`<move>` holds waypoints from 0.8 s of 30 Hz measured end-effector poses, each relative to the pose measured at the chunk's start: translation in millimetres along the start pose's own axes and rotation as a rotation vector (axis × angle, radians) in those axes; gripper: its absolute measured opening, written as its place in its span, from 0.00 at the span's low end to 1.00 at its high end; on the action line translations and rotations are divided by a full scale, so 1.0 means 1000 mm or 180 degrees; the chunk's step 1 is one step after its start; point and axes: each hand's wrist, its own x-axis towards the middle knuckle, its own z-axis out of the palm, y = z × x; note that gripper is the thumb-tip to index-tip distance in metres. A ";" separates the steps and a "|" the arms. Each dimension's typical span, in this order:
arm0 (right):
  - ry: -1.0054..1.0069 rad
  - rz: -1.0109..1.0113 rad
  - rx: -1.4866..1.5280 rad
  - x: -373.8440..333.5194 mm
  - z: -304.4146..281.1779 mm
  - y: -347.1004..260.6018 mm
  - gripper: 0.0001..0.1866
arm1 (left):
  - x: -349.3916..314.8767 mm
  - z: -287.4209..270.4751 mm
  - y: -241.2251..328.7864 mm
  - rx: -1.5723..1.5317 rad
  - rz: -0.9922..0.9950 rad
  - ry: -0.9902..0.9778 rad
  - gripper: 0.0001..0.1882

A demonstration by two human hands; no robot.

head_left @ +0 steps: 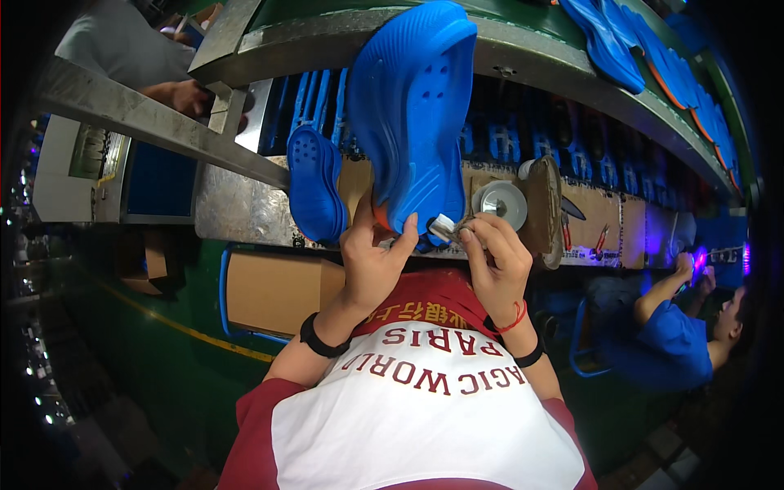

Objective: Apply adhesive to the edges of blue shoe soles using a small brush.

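A big blue foam clog (412, 106) with round vent holes stands tilted up in front of me, a bit of orange showing at its near end. My left hand (374, 255) grips that end, thumb on top and fingers behind. Pinched in my right hand (496, 257) is a small brush (445, 228) with a whitish head and a dark, worn-looking handle. The brush head is right beside the clog's near end; whether it touches, I cannot tell. Left of the clog, smaller blue shoe pieces (314, 181) rest stacked on the bench.
A white bowl (501, 202) stands by a brown upright block (542, 214). Farther right lie red-handled tools (602, 238). A metal rail (539, 57) crosses above the bench, with more blue clogs (600, 41) beyond. Cardboard box (282, 291) at left; co-workers (665, 339) nearby.
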 end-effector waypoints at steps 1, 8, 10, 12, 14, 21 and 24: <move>-0.0001 0.0001 0.0000 0.000 0.001 0.002 0.06 | 0.000 0.000 0.000 0.0001 -0.0001 0.0000 0.26; 0.0118 -0.0042 -0.0244 0.002 -0.001 0.006 0.06 | -0.002 0.000 -0.005 0.0163 0.0102 -0.0011 0.25; 0.0139 -0.0046 -0.0259 0.003 -0.001 0.007 0.06 | -0.001 0.001 -0.005 0.0164 0.0063 0.0010 0.26; 0.0155 -0.0041 -0.0270 0.003 -0.001 0.006 0.06 | -0.001 0.001 -0.005 0.0174 0.0098 0.0015 0.26; 0.0178 -0.0041 -0.0269 0.003 -0.001 0.006 0.06 | 0.000 0.001 -0.006 0.0211 0.0110 -0.0009 0.26; 0.0216 0.0117 -0.0212 0.003 -0.005 0.002 0.06 | -0.001 -0.001 -0.006 0.0105 0.0007 -0.0073 0.25; 0.0162 -0.0064 -0.0248 0.003 -0.002 0.003 0.05 | 0.000 0.000 -0.006 0.0104 0.0052 -0.0005 0.25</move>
